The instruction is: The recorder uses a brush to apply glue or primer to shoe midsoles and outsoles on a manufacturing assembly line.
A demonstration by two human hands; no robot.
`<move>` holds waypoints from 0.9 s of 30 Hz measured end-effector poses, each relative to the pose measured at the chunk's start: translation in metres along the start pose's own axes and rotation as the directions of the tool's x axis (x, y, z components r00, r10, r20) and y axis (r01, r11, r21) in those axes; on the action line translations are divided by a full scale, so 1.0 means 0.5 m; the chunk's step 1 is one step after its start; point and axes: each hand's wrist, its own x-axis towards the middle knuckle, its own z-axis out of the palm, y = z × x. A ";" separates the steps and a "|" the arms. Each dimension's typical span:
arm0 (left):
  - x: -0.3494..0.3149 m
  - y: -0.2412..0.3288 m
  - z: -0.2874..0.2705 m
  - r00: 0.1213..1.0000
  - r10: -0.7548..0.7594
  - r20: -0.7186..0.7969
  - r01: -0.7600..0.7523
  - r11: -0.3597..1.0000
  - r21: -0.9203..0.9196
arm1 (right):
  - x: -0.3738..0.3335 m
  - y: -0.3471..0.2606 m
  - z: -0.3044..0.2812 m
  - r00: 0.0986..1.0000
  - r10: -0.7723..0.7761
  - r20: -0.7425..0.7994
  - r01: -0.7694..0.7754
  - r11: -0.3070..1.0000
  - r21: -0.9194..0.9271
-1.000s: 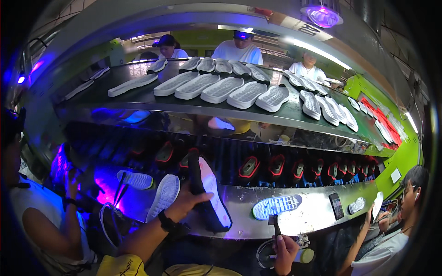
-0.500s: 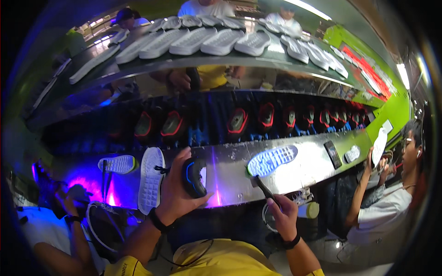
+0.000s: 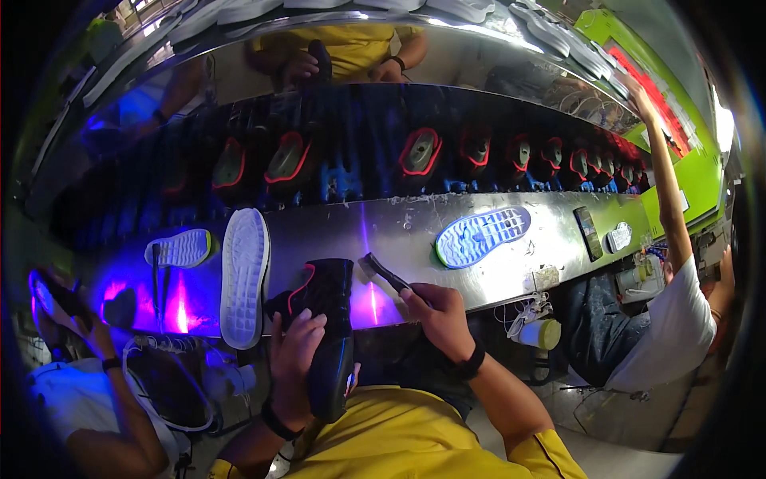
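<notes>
Because the left hand (image 3: 297, 347) curls its fingers round one side of a black shoe (image 3: 333, 339), the shoe hangs by the near edge of the counter (image 3: 323, 233), close to the person's body. That grip, spread around a bulky thing, seems to leave the shoe's right side free. The right hand (image 3: 439, 315) is closed on the handle of a brush (image 3: 388, 276), whose head points up and left, just beside the shoe; whether the two touch, I cannot tell. Gripping the handle presumably keeps the fingers off the bristles (they look pale, but are small here). The soles lie flat and well apart, perhaps so that none rubs another: a left sole (image 3: 187, 249), a white sole (image 3: 244, 279) set lengthwise beside the shoe, and a right sole (image 3: 483, 237) tinted blue.

Counted, that makes one shoe in the person's hands, one brush and three full soles on the counter. Farther right lie one phone (image 3: 588, 234) and one small pale piece (image 3: 619, 237). Behind the counter stand at least eight red-rimmed forms (image 3: 420, 152); the far ones crowd together. One yellowish jar (image 3: 542, 334) sits below the edge. Two co-workers flank the person, one on the left (image 3: 80, 415), one on the right (image 3: 654, 335).
</notes>
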 end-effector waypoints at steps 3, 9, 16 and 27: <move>-0.022 -0.007 0.009 0.999 -0.001 -0.040 0.001 1.000 -0.004 | 0.014 0.003 0.027 1.000 0.004 -0.026 -0.005 0.999 -0.051; -0.034 -0.009 0.015 0.998 -0.001 -0.061 0.001 1.000 -0.003 | -0.004 0.023 0.057 0.999 -0.014 0.037 0.011 0.998 0.066; -0.037 -0.011 0.018 0.997 0.003 -0.073 -0.005 0.999 -0.033 | -0.050 0.038 0.057 0.996 -0.017 0.089 -0.001 0.981 0.193; -0.042 -0.015 0.013 1.000 0.019 -0.023 -0.020 0.999 -0.026 | -0.081 -0.025 0.034 0.991 -0.116 0.066 0.116 0.993 0.016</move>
